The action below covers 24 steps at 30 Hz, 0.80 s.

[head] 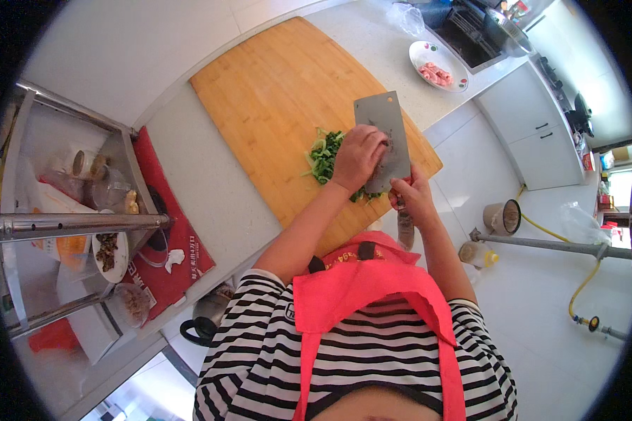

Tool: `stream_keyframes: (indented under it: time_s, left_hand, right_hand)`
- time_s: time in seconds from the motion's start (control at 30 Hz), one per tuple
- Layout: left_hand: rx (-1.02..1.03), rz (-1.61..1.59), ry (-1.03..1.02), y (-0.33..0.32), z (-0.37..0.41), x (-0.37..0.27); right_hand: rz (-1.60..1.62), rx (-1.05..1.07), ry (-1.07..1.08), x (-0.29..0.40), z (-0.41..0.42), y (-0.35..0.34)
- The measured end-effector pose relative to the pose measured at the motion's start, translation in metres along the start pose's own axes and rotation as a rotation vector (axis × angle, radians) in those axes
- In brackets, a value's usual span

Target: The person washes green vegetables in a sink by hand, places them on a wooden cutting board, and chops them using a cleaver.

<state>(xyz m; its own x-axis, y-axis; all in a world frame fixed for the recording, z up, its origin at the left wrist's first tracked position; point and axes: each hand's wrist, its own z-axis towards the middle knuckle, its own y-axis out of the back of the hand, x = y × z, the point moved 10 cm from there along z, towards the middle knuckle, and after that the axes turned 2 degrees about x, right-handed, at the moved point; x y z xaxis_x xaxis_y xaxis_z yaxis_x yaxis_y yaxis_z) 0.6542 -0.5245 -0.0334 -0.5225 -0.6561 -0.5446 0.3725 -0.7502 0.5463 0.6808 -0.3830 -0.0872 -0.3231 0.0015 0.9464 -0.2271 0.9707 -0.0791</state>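
A bamboo cutting board (274, 89) lies before me on the counter. Near its right part my right hand (413, 194) grips the handle of a metal cleaver (384, 116), whose broad flat side faces up. My left hand (359, 158) rests with bent fingers against the face of the blade. Chopped leafy greens (324, 155) are heaped on the board beside my left hand, and a few more show below the blade. What lies directly under the blade is hidden.
A white plate (415, 55) with pieces of raw meat (436, 74) stands on the counter at the upper right. At the left is a metal-framed rack (79, 223) holding bowls and bags. A white dish (121, 263) of dark food sits by a red mat (176, 226).
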Motion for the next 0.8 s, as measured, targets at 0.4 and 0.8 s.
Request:
stream_keyframes:
  time_s: [0.4, 0.8]
  left_hand:
    - [0.067, 0.027, -0.047, -0.023, -0.019, -0.021]
    - [0.158, 0.219, 0.944, 0.024, -0.127, 0.15]
  right_hand:
    - [0.082, -0.03, 0.081, 0.004, 0.014, 0.03]
    - [-1.246, 0.462, 0.396, 0.003, -0.04, 0.011]
